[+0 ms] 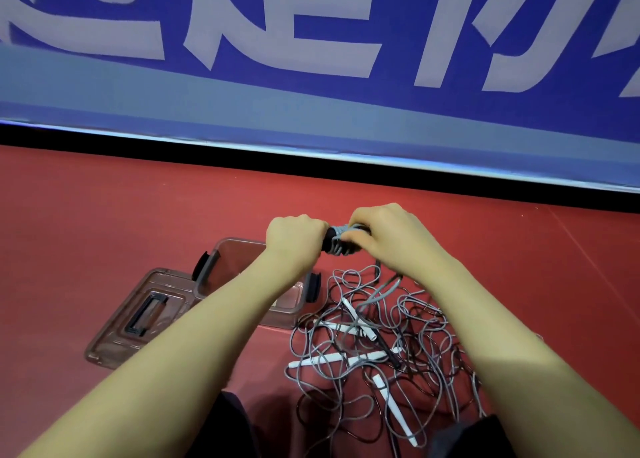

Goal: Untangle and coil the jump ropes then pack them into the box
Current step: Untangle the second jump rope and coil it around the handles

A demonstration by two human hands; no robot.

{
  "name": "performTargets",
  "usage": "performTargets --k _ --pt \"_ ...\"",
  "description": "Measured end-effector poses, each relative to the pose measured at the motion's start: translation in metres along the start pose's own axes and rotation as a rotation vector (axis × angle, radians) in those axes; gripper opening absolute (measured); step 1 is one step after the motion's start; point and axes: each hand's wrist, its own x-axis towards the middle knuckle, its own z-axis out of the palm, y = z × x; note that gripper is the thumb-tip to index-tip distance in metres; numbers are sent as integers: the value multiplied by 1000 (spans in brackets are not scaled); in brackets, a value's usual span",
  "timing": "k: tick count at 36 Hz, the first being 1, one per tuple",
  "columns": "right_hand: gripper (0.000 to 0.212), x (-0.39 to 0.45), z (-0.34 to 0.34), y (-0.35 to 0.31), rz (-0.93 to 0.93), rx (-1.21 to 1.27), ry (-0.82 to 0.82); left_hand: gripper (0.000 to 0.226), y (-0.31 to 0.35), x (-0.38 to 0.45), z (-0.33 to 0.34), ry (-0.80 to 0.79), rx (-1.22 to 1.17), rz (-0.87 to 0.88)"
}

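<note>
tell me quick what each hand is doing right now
Left hand: closed on the black handles.
Right hand: closed, holding the grey rope wrapped around them.

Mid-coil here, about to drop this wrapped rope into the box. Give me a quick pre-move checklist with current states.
1. Box open: ok, its lid lies beside it on the floor.
2. Left hand grips the black handles: ok.
3. Cord wound round the handles: not ok, right hand is at the wraps and a grey cord trails down toward the pile.
4. Trailing cord free of the tangled ropes: cannot tell.
5. Box has room: ok as far as visible, though the left forearm covers part of it.
6. Rest of the ropes sorted: not ok, white handles sit knotted in the pile.
</note>
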Motion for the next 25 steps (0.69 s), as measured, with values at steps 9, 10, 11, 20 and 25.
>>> performTargets --k 9,10,11,20,25 --pt "10 1 0 1 41 162 -147 21 -6 1 1 39 152 172" --pt "11 0 -2 1 50 170 -161 21 -6 1 1 38 159 182" --pt "18 0 -2 1 61 179 -167 20 -6 2 1 35 166 189" --pt "15 7 3 7 329 239 36 9 -9 1 -2 85 167 288" --pt "28 6 3 9 486 157 85 36 -12 5 6 184 203 421"
